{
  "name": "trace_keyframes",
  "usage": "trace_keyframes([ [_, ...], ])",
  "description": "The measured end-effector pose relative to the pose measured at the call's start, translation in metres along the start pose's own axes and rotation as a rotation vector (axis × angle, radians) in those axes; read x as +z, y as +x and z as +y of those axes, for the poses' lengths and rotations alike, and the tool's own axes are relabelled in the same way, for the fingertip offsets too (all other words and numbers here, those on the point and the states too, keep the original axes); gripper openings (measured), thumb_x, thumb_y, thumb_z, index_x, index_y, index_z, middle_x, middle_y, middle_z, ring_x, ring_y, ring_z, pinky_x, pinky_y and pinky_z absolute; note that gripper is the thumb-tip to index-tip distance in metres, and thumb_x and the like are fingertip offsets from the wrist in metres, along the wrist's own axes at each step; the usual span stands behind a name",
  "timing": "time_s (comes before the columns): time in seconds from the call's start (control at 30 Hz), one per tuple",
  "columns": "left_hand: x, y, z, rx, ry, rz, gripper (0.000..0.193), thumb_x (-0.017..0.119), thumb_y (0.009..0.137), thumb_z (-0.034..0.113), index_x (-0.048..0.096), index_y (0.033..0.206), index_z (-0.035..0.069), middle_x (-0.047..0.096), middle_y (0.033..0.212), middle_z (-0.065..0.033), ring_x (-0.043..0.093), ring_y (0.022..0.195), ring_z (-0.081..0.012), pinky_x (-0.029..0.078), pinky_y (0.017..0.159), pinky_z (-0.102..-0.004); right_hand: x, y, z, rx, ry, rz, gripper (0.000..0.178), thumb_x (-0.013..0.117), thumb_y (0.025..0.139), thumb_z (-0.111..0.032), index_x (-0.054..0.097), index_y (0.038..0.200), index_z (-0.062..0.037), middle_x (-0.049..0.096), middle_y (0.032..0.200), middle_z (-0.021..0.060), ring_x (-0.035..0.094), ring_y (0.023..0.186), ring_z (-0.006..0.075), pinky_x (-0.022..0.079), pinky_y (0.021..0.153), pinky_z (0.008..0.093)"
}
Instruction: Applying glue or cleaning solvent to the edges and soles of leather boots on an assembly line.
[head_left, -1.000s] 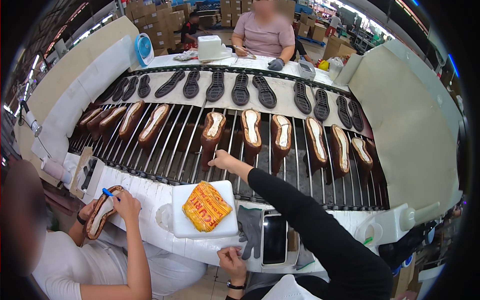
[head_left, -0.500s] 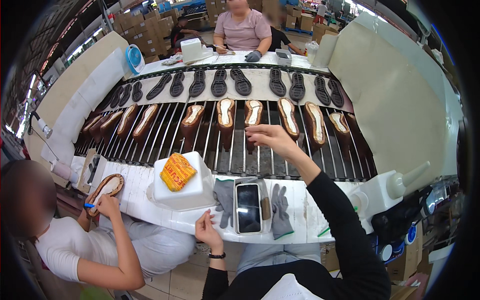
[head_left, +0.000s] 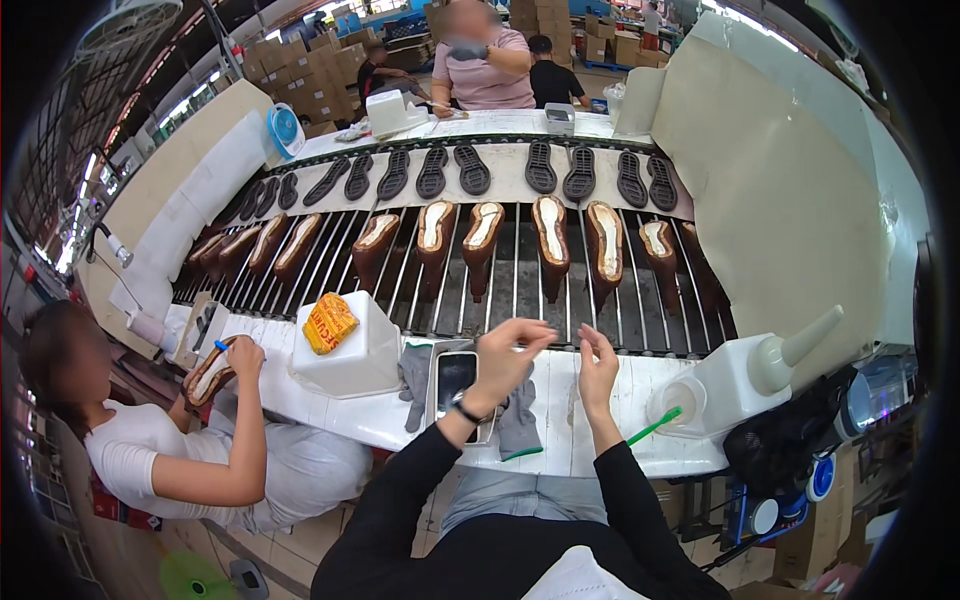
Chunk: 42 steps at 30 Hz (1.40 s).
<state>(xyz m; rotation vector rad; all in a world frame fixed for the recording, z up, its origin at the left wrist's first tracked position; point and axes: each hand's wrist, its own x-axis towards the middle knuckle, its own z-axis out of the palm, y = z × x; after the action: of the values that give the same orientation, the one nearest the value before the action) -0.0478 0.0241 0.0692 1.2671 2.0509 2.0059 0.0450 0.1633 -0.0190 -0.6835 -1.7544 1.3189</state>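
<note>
My left hand [head_left: 508, 362], with a dark band at its wrist, is raised over the near side of the white bench. Its fingers are bent and point right, a gap showing between them and the thumb. Facing it, my right hand [head_left: 597, 368] has its fingers upward and apart from the left hand. No held thing is visible in either. Below the left hand lie a phone [head_left: 456, 380] and a grey glove [head_left: 518, 425], both partly covered. A second grey glove [head_left: 412, 380] rests left of the phone. Right of my right hand, a green-handled brush [head_left: 655, 427] leans in a white cup [head_left: 690, 402].
Brown shoe uppers [head_left: 478, 245] stand sole-up on the metal bars [head_left: 510, 290]; black soles [head_left: 432, 172] line the belt behind. A white container [head_left: 350, 360] bears a yellow packet [head_left: 330, 322]. A white jug [head_left: 745, 375] stands right. Left, a co-worker's hand [head_left: 245, 355] works on an upper.
My right hand has drawn back from over the uppers to the bench. My left hand has risen from the bench edge toward it. Across, a co-worker's gloved hand has lifted.
</note>
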Motion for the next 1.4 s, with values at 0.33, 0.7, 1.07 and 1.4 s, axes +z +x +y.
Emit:
trace_keyframes([
  [0.33,0.06,-0.009,-0.082,-0.08,0.311,-0.36,0.015,0.059,0.09,0.019,0.064,0.09,0.005,0.068,0.086,-0.0132,0.064,0.083,-0.0339,0.049,0.07,-0.041,-0.007,-0.032,0.036,-0.076,-0.247,0.081,0.028,0.056,0.087,-0.004,0.065,0.113,-0.0044,0.065,0.108,0.0116,0.056,0.104,0.0279,0.043,0.091,0.0378],
  [0.7,0.061,-0.004,-0.074,-0.071,0.261,-0.375,0.022,0.047,0.097,0.022,0.06,0.09,0.005,0.067,0.075,-0.0051,0.064,0.073,-0.027,0.048,0.068,-0.0369,-0.008,-0.025,0.037,-0.105,-0.381,0.008,0.029,0.058,0.085,-0.007,0.065,0.114,-0.0058,0.064,0.108,0.0106,0.054,0.105,0.0291,0.039,0.094,0.0394],
  [1.07,0.057,0.004,-0.061,-0.289,0.258,-0.499,0.033,0.04,0.101,0.026,0.051,0.079,0.005,0.059,0.062,-0.0082,0.061,0.062,-0.0304,0.047,0.061,-0.0409,-0.01,-0.029,0.035,-0.076,-0.341,0.008,0.027,0.058,0.086,-0.006,0.065,0.113,-0.0059,0.065,0.107,0.0104,0.054,0.104,0.0286,0.039,0.093,0.0382],
  [1.4,0.069,-0.007,-0.087,-0.121,0.263,-0.468,0.013,0.065,0.086,0.019,0.071,0.093,0.011,0.066,0.08,-0.0104,0.063,0.076,-0.0275,0.05,0.067,-0.0363,-0.013,-0.028,0.038,-0.06,-0.326,0.028,0.028,0.058,0.086,-0.005,0.064,0.114,-0.0055,0.063,0.106,0.011,0.054,0.103,0.029,0.04,0.091,0.0393],
])
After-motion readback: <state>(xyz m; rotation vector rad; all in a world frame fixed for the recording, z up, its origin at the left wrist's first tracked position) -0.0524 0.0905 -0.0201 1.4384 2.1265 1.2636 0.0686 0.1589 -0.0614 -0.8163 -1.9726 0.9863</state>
